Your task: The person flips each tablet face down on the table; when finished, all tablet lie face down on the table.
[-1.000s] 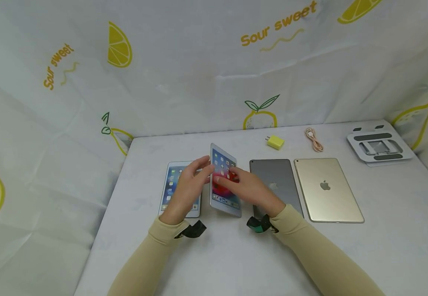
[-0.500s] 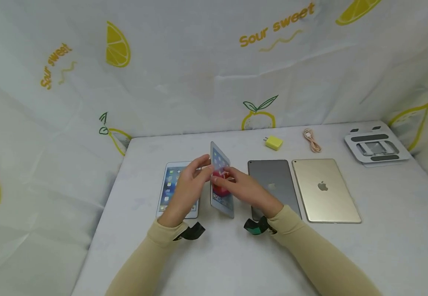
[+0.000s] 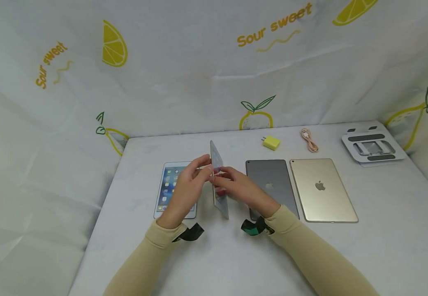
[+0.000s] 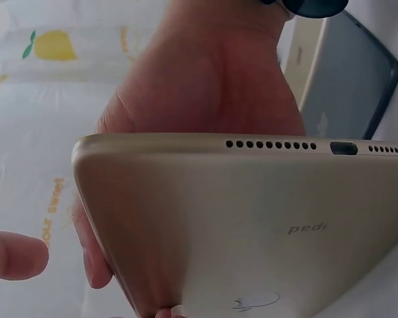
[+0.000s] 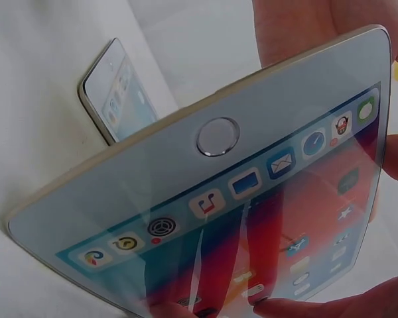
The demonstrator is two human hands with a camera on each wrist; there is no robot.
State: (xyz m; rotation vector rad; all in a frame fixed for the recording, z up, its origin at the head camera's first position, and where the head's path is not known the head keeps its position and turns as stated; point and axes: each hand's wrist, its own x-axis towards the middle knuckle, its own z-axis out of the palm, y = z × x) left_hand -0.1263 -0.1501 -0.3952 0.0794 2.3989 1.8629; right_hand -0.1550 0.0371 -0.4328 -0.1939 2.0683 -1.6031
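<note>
1. Since the earlier frames the held iPad (image 4: 245, 212) has turned further edge-on to the head view, its screen now a thin sliver; both hands have kept nearly the same places on it.
2. The iPad stands on edge between the hands, above the white table (image 3: 236, 255). Its long axis runs away from the person, home-button end nearer, gold back to the left and screen to the right. Whether its lower edge touches the table, I cannot tell.
3. Neither hand is nearer: both touch it. The left hand (image 3: 189, 183) holds it from the back side, by the upper long edge.
4. The right hand (image 3: 241, 189) has bent fingers touching the screen, thumb close to that same edge; whether it also pinches the edge is unclear.
5. Left of it, partly under the left hand, a white-bezelled tablet (image 3: 167, 193) lies screen up.
6. On the right, a grey iPad (image 3: 273, 176) lies partly beneath the right wrist, with a gold iPad (image 3: 325, 193) just beside it, both backs up.
7. Beyond them are a yellow plug (image 3: 271, 142), a pink cable (image 3: 310, 142) and a folded stand (image 3: 374, 144).
</note>
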